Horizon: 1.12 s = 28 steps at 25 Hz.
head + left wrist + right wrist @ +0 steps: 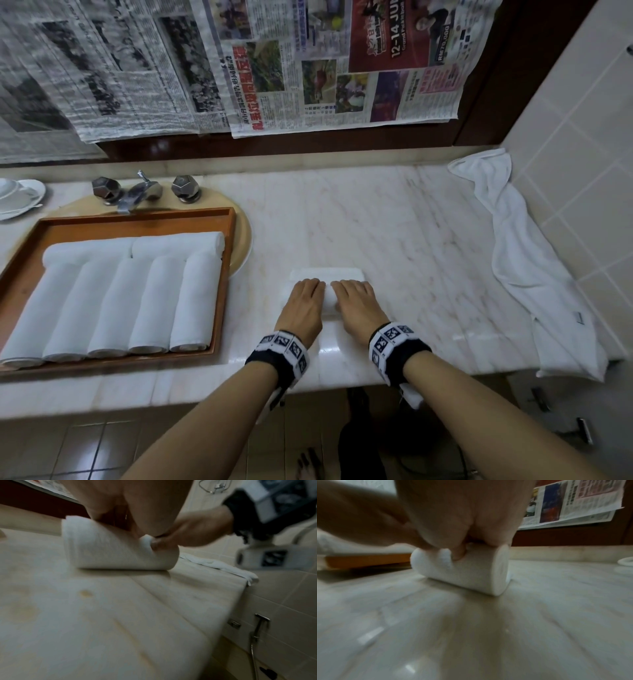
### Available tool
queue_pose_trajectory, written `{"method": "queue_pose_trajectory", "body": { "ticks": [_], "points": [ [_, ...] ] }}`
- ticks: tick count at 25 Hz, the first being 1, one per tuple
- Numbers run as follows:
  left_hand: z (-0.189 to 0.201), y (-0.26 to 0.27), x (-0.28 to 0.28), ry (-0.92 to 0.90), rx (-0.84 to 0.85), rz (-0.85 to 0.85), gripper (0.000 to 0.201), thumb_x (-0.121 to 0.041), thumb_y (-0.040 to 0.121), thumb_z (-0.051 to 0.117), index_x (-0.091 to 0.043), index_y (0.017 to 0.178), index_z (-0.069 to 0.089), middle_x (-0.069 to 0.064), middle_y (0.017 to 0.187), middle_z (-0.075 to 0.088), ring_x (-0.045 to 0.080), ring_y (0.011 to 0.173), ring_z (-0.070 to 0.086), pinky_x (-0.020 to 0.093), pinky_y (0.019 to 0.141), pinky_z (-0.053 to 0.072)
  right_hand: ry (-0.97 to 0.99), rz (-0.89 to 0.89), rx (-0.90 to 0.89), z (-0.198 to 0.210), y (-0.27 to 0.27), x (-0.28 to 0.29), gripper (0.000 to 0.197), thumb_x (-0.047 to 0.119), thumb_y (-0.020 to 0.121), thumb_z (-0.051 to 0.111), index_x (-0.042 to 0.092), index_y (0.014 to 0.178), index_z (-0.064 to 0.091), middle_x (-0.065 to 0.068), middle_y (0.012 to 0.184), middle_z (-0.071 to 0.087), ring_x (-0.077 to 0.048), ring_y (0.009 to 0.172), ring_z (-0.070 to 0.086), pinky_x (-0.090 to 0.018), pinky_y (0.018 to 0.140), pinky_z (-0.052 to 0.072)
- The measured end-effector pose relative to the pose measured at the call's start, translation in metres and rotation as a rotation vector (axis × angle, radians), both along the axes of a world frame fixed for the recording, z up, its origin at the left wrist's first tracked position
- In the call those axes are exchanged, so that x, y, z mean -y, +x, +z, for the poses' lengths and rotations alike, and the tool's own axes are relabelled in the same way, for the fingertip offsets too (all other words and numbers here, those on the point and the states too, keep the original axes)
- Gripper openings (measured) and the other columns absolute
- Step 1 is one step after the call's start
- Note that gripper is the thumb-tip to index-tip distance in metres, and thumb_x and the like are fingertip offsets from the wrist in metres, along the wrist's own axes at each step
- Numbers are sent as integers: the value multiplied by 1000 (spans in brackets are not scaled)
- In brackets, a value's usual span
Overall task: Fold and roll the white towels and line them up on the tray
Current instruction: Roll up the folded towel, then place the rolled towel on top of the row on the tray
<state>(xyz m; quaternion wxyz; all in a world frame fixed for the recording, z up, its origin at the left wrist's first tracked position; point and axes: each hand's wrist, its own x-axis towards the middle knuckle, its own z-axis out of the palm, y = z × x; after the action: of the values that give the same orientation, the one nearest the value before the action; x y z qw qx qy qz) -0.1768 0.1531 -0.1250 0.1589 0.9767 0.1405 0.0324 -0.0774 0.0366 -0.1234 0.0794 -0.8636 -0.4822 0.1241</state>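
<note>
- Left hand [306, 301] and right hand [356, 303] side by side, palms down on the rolled towel [328, 294]; fingers curved over its far side, thumbs tucked against the near side.
- Right thumb [458, 553] dug into a fold on the roll's near face; roll gripped from above, both wrist views blurred.
- Roll lying crosswise on the marble counter [394, 222], a short flat tail of cloth showing beyond the fingertips.
- Wooden tray [226, 274] well to the left, over the sink; five rolled towels [113, 305] in a row in it, two more [133, 248] laid end to end behind them.
- Unfolded white towel [524, 263] sprawled along the counter's right end, by the tiled wall.
- Newspaper sheets [239, 61] hung behind the counter; tap [137, 193] beyond the tray.
</note>
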Motion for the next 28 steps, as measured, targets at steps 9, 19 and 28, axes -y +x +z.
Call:
{"method": "queue_pose_trajectory", "body": {
  "ticks": [9,19,28],
  "points": [
    [1,32,-1,337,-399,-12,87,-26,79,62,0,147,15,17,146,27,34,134,27,45,119,11,-72,-79,63,9,17,-20,56,28,97,46,6,146,28,-10,148,36,-25,140,27,-43,118,7],
    [6,86,-28,221,-564,34,87,-48,68,78,-10,133,36,6,130,46,26,122,43,45,109,28,-350,18,-102,13,64,-44,86,47,75,73,5,138,31,-12,140,38,-29,130,35,-39,113,26],
    [42,82,-64,190,-506,51,52,-40,69,72,-26,115,51,-3,109,55,20,110,49,49,96,30,-317,-47,-225,53,72,-70,66,48,57,84,16,108,55,-2,108,53,-20,87,54,-30,70,45]
  ]
}}
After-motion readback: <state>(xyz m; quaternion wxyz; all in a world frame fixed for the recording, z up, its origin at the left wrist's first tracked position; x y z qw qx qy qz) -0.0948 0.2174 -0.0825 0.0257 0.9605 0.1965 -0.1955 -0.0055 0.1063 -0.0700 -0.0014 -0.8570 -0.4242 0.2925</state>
